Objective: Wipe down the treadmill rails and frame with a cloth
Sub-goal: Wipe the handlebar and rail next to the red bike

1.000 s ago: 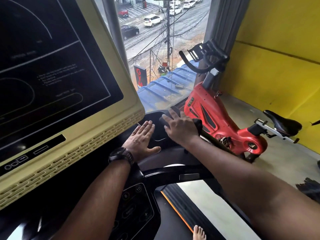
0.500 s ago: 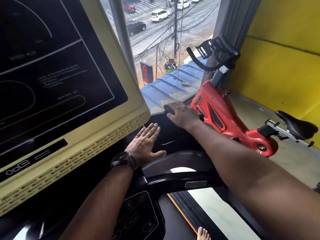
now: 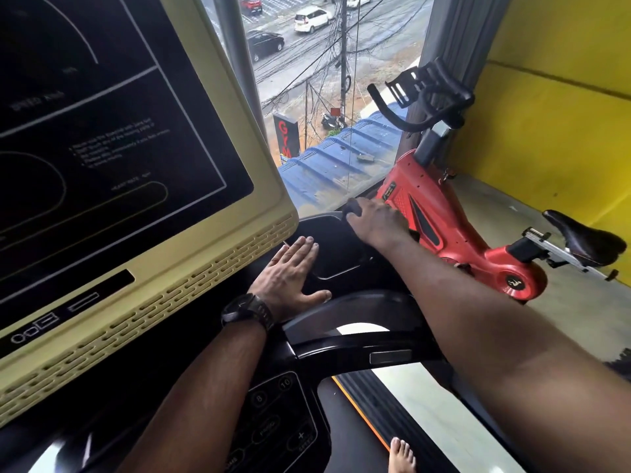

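Observation:
My right hand [image 3: 379, 221] grips a dark cloth [image 3: 352, 209] and presses it on the far edge of the treadmill's black console tray [image 3: 341, 264]. Only a small bunch of the cloth shows past my fingers. My left hand [image 3: 290, 271], with a watch on its wrist, lies flat and open on the near left part of the same tray, fingers straight. The curved black handrail [image 3: 358, 343] crosses below both forearms.
A large cream-framed screen [image 3: 102, 131] fills the left. A red spin bike [image 3: 426, 206] stands close on the right by the yellow wall [image 3: 546, 114]. A window is ahead. Below lie the button panel [image 3: 280, 421], the orange-edged side rail [image 3: 368, 404] and a bare foot [image 3: 403, 452].
My right hand has slid the cloth away from me across the console tray to its far edge. My left hand has stayed flat in place.

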A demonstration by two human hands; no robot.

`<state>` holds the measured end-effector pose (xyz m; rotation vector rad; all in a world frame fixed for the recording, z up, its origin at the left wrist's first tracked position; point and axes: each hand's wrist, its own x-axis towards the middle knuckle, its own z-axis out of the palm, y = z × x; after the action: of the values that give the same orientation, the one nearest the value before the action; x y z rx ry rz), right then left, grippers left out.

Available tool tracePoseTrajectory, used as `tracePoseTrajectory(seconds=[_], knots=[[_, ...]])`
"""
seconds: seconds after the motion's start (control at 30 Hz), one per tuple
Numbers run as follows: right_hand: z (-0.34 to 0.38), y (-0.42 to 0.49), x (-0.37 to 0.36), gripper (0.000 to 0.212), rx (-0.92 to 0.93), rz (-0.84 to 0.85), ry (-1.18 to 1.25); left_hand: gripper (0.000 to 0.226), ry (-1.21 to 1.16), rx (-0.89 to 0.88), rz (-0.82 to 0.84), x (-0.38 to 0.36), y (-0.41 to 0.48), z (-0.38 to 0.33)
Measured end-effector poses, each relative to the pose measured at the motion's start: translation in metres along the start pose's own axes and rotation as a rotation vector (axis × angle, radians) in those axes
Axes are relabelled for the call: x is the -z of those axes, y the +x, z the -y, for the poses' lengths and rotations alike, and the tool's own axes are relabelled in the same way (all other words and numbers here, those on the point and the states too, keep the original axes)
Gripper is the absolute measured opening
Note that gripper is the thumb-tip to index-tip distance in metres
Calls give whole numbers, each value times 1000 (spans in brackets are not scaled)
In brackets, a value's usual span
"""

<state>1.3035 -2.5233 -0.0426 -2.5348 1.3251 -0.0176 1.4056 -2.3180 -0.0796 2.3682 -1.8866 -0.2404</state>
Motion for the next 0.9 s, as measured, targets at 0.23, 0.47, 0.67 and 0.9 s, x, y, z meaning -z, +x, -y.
tracePoseTrajectory(seconds=[0.23, 0.47, 0.67, 0.9], knots=[[-5, -46, -20, 59, 242, -149, -154, 108, -5, 3, -4, -1, 0, 1], [-20, -63, -19, 50, -81, -187, -114, 111, -8, 5, -20, -2, 1, 1], [-35, -72, -22, 60, 279, -201, -192, 112, -11, -2, -16, -1, 1, 0], [-27, -103, -42, 56, -57, -366, -260, 113, -3, -1, -14, 0, 1, 1]])
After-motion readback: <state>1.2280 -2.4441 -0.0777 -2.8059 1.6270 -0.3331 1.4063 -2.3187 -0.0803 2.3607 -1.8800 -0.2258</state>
